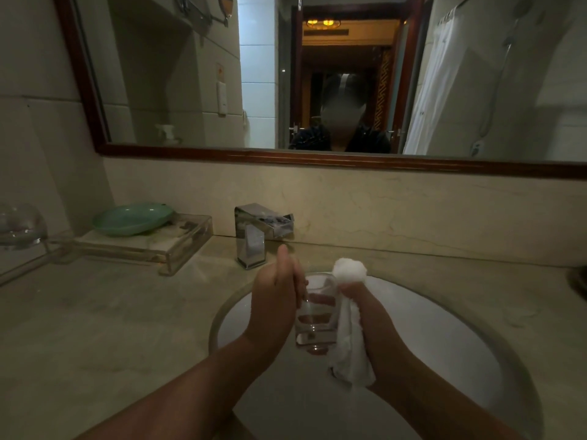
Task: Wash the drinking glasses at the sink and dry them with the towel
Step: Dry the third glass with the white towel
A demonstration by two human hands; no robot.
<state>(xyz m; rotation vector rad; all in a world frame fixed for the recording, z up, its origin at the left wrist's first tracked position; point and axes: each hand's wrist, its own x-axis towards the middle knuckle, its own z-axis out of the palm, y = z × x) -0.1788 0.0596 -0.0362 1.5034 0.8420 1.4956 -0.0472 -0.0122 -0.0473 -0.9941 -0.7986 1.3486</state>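
Note:
Over the white sink basin my left hand grips a clear drinking glass upright, with the fingers showing through its wall. My right hand holds a white towel just to the right of the glass. One bunched end sticks up above the fist and the rest hangs below. The towel touches the glass's right side. Another clear glass stands at the far left edge.
A chrome faucet stands behind the basin, with no water seen running. A green dish lies on a clear tray on the counter to the left. A framed mirror hangs above the backsplash. A dark object sits at the right edge.

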